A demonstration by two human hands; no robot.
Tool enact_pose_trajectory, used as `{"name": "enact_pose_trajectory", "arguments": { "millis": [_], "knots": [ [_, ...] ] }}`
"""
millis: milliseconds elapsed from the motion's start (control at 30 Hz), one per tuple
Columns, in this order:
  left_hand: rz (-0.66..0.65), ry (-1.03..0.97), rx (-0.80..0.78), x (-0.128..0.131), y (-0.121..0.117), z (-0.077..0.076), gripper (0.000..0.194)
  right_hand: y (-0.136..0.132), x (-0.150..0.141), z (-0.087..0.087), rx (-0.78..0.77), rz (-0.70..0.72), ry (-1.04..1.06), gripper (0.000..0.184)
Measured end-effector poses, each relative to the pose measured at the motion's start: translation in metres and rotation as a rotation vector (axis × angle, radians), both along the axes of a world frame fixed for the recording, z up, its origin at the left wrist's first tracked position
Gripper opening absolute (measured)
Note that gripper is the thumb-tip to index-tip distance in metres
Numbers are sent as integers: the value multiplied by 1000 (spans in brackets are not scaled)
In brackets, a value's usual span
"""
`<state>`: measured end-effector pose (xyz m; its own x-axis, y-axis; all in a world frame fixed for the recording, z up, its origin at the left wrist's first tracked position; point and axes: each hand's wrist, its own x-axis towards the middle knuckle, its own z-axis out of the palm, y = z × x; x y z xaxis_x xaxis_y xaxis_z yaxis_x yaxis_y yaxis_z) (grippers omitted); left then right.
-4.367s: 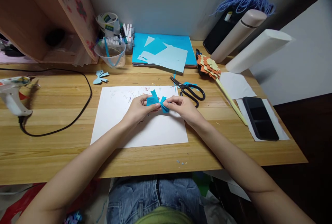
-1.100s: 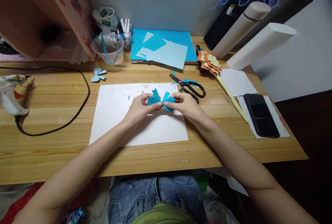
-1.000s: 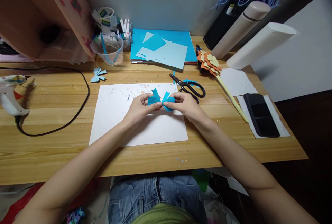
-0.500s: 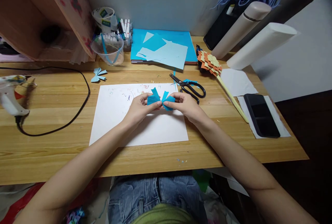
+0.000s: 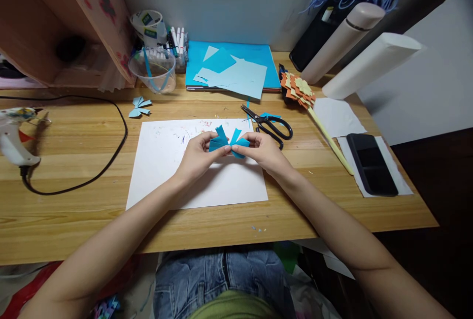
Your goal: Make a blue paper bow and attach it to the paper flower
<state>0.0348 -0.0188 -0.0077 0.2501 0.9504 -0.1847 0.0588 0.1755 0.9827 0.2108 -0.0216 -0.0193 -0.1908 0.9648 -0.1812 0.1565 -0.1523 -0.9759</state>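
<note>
A folded blue paper bow (image 5: pixel 226 141) is pinched between both hands just above the white sheet (image 5: pixel 162 171) on the wooden desk (image 5: pixel 74 151). My left hand (image 5: pixel 197 154) grips the bow's left wing with thumb and fingers closed. My right hand (image 5: pixel 260 150) pinches the right wing close to the middle. Parts of the bow are hidden under my fingers. Black scissors (image 5: pixel 269 124) lie just right of my right hand.
A pale blue paper bow (image 5: pixel 139 107) lies at the left, near a clear plastic cup (image 5: pixel 152 69) and markers. Blue paper sheets (image 5: pixel 232 73) sit at the back. A glue gun (image 5: pixel 15 132) with black cord is far left. A phone (image 5: pixel 371 164) and orange paper flower (image 5: pixel 297 91) lie right.
The bow has been turned slightly and its wings sit a little differently than 4.4 s ago. Both hands stay pinched on it at the same spot.
</note>
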Motion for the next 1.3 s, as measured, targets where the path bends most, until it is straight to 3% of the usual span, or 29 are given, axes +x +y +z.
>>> {"name": "enact_pose_trajectory", "arguments": {
  "millis": [133, 333, 600, 1000, 1300],
  "knots": [
    [0, 14, 45, 0, 1, 2, 23, -1, -2, 0, 14, -14, -8, 21],
    [-2, 5, -28, -1, 1, 2, 24, 0, 1, 6, 14, 29, 32, 20],
    [-18, -103, -55, -2, 2, -7, 34, 1, 2, 10, -18, 55, 53, 19],
    [-2, -49, -61, -1, 2, -2, 30, 1, 2, 6, 33, -2, 20, 19],
    [16, -111, -62, -2, 4, -8, 31, 3, 6, 10, -60, 80, 96, 19]
  ]
}}
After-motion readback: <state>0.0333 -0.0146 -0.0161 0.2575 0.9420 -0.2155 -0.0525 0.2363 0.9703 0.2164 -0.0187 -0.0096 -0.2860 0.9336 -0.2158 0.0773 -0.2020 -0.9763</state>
